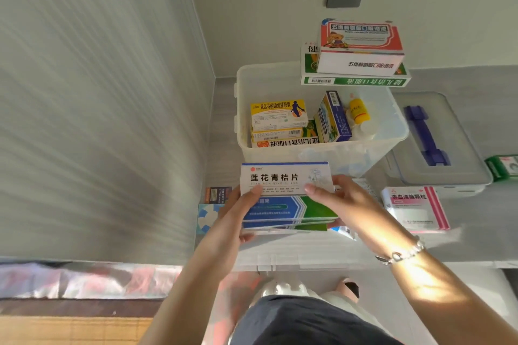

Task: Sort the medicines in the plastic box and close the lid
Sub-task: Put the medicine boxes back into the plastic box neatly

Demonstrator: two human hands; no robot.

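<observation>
Here, both hands clamp a small stack of flat medicine cartons just short of the open plastic box (322,148).

The left hand (238,213) grips the stack's left edge and the right hand (336,199) pinches its right edge, white carton (283,178) uppermost. The cartons look light, stiff and glossy, so likely to slide apart; squeezing both ends seems wise.
</observation>
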